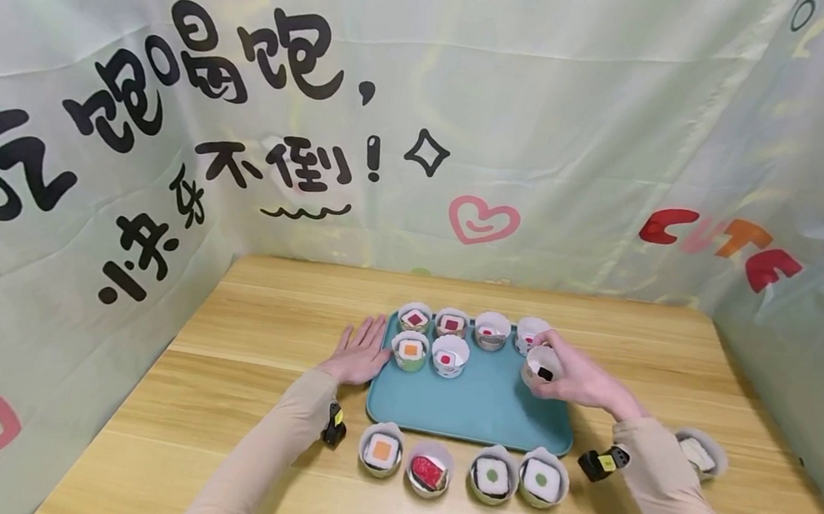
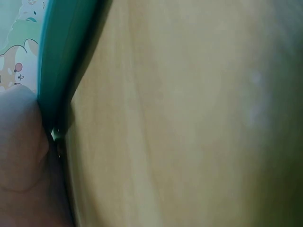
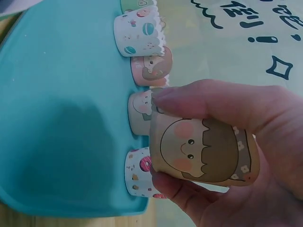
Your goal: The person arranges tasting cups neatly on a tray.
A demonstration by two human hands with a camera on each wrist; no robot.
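Note:
My right hand [image 1: 583,380] grips a paper baking cup [image 3: 199,146] with a cartoon face, thumb on one side and fingers on the other. That cup is over the right back part of the teal tray [image 1: 471,410], and a small black piece shows inside it. Right beside it stands a donut-print cup [image 3: 137,175] at the tray's back right corner. My left hand [image 1: 359,358] lies at the tray's left edge with its fingers straight, next to a green cup [image 1: 409,356] holding an orange-and-white piece. Another cup [image 1: 449,363] with a red-and-white piece stands beside that one.
Several cups line the tray's back edge, among them one with a red diamond [image 1: 415,319]. In front of the tray stand several more, including an orange-square cup [image 1: 381,451] and a red-topped one [image 1: 430,470]. A cup [image 1: 711,456] sits by my right sleeve. Printed cloth [image 1: 556,247] hangs behind.

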